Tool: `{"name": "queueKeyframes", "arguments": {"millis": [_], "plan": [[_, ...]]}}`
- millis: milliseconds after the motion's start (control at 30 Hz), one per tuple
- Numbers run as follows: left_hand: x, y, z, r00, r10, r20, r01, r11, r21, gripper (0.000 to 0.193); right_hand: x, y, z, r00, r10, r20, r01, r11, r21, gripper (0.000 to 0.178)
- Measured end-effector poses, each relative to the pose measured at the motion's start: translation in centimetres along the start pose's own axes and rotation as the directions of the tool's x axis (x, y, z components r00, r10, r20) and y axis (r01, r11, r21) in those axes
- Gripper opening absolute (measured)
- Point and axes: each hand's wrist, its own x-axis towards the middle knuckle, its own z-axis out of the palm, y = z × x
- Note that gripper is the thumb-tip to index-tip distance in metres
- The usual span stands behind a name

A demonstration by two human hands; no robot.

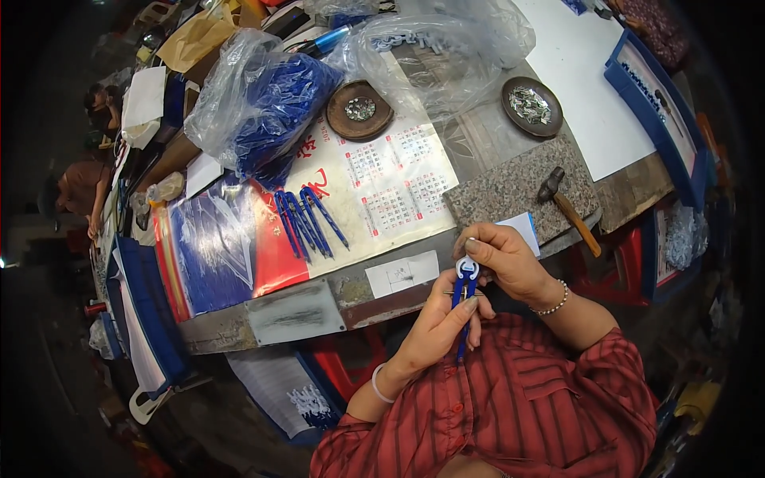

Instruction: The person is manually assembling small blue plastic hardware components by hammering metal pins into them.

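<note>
Close to my chest, both hands are on a blue two-legged piece (461, 319) that looks like a drawing compass. A white ring-like head (467, 268) caps its top. My left hand (431, 330) is closed round the blue legs, with thin metal-looking pins by its fingers. The fingers of my right hand (510, 261) are bent in a pinch at the white head; what is between the fingertips is too small to make out. Several similar blue legs (307, 223) lie side by side on the printed calendar sheet (398, 179).
A hammer (550, 185) rests on a granite slab (510, 187). Two round dishes, one brown (344, 126) and one dark (550, 123), hold small metal parts. Plastic bags (271, 111) of blue pieces stand behind. Blue trays (151, 319) flank the table.
</note>
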Motion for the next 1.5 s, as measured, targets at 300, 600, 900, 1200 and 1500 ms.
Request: {"name": "queueKeyframes", "arguments": {"millis": [300,600,900,1200,1500], "plan": [[-0.8,0.2,-0.7,0.998,0.048,-0.031,-0.05,0.998,-0.045,0.034,0.2,-1.4,-0.4,0.996,-0.089,-0.01,0.088,0.992,-0.091,0.024],[-3.6,0.3,-3.8,0.962,0.153,-0.228,-0.172,0.983,-0.067,0.036,1.4,-5.1,-0.9,0.979,-0.182,-0.088,0.152,0.949,-0.276,0.019],[-5.8,-0.2,-5.6,0.926,0.21,-0.313,-0.237,0.97,-0.051,0.034,6.4,-8.9,1.0,0.98,-0.199,0.004,0.168,0.813,-0.557,0.015],[-6.2,-0.2,-6.0,0.93,0.213,-0.299,-0.238,0.97,-0.049,0.035,15.6,-8.0,1.0,0.986,-0.141,0.093,0.159,0.597,-0.786,0.015],[-6.3,0.3,-7.4,0.923,0.199,-0.33,-0.241,0.966,-0.091,0.035,19.4,-5.1,3.5,0.943,-0.127,0.308,0.333,0.386,-0.861,0.019]]}}
